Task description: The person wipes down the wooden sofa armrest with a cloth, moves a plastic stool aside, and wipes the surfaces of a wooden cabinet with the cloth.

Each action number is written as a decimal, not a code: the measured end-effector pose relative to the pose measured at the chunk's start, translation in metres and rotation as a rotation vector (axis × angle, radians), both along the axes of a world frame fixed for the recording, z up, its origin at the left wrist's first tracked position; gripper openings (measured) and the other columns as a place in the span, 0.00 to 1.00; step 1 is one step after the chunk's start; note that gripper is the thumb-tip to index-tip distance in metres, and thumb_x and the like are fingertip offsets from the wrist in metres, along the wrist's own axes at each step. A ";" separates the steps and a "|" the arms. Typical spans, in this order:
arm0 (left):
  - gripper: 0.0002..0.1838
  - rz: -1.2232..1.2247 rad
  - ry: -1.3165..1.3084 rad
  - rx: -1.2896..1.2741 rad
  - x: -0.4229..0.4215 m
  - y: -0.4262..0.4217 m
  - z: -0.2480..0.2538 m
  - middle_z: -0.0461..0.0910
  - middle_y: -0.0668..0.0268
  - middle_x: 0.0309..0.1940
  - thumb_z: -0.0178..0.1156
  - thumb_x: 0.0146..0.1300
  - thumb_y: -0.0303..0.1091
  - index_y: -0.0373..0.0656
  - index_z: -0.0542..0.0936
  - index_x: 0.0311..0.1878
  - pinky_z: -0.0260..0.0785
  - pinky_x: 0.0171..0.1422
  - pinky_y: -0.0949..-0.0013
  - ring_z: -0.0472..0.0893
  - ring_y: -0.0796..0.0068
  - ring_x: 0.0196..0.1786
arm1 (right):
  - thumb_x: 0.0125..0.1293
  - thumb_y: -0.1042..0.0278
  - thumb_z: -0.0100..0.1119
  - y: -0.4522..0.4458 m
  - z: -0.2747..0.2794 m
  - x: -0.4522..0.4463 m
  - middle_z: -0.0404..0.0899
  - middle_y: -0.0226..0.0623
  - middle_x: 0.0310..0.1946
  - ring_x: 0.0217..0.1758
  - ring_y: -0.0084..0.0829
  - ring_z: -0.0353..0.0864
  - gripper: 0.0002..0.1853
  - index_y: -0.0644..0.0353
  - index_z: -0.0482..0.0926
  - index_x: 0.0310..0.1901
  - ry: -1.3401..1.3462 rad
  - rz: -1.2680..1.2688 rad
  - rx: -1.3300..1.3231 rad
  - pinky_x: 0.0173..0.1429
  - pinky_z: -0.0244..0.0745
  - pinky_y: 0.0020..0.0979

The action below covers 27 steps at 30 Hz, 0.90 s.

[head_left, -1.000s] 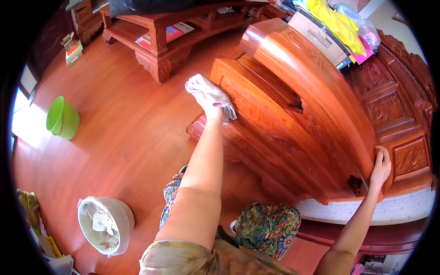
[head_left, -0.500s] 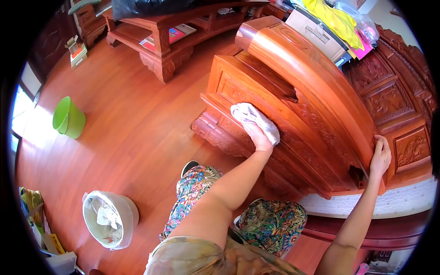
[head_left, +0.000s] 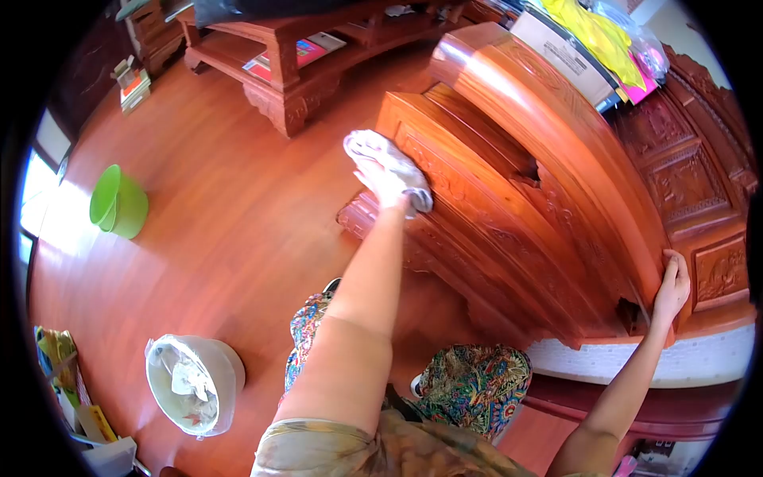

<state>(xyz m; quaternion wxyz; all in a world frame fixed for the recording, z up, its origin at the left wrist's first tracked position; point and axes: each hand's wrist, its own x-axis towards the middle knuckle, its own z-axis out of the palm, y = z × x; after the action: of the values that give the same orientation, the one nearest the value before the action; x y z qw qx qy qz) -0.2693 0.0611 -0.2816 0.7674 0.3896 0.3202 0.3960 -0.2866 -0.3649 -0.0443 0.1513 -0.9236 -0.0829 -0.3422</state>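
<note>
A crumpled whitish cloth (head_left: 401, 171) lies under my left hand (head_left: 383, 187), which grips it against the front left edge of the carved wooden side panel (head_left: 453, 171). My right hand (head_left: 672, 288) rests at the lower right end of the curved wooden armrest (head_left: 548, 103), its fingers curled over the edge and holding on to it. Part of the cloth hangs past the panel's edge, and the fingers of my left hand are partly blurred.
A green bucket (head_left: 119, 203) and a lined waste bin (head_left: 226, 381) stand on the floor at the left. A low wooden table (head_left: 290, 95) is at the top. Behind the armrest are a cardboard box (head_left: 560, 60) and yellow plastic (head_left: 592, 36).
My left hand and the cloth have moved up and left along the side panel, from its middle to its front edge. My right hand stays on the armrest.
</note>
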 end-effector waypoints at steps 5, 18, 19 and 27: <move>0.23 0.215 0.023 0.214 0.035 0.047 -0.034 0.68 0.58 0.55 0.41 0.65 0.49 0.42 0.65 0.56 0.55 0.62 0.62 0.69 0.62 0.55 | 0.65 0.63 0.43 0.006 0.000 -0.003 0.79 0.40 0.35 0.43 0.32 0.78 0.14 0.62 0.78 0.39 -0.011 -0.013 0.018 0.49 0.68 0.29; 0.29 0.118 -0.139 0.327 0.015 -0.134 -0.061 0.39 0.57 0.70 0.33 0.69 0.37 0.35 0.41 0.68 0.33 0.73 0.69 0.42 0.66 0.71 | 0.64 0.57 0.42 0.027 0.002 -0.010 0.79 0.40 0.36 0.40 0.40 0.78 0.15 0.54 0.79 0.38 -0.043 -0.132 -0.020 0.44 0.69 0.34; 0.29 0.172 0.073 0.472 -0.001 -0.158 -0.037 0.38 0.57 0.70 0.34 0.69 0.38 0.35 0.40 0.68 0.33 0.74 0.69 0.42 0.66 0.72 | 0.64 0.57 0.42 0.028 0.002 -0.011 0.79 0.39 0.35 0.40 0.40 0.78 0.15 0.54 0.79 0.38 -0.041 -0.137 -0.024 0.44 0.69 0.34; 0.29 -0.100 -0.172 -0.112 -0.028 -0.194 -0.005 0.44 0.61 0.68 0.37 0.70 0.38 0.37 0.43 0.68 0.36 0.72 0.70 0.45 0.70 0.70 | 0.63 0.63 0.45 0.015 0.000 -0.007 0.79 0.40 0.33 0.39 0.34 0.78 0.13 0.62 0.78 0.37 -0.045 -0.004 0.035 0.45 0.69 0.31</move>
<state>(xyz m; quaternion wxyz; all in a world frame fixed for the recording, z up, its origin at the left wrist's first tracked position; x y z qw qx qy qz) -0.2970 -0.1331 -0.2863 0.8315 0.3261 0.2549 0.3706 -0.2940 -0.3498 -0.0443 0.1647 -0.9131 -0.0784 -0.3647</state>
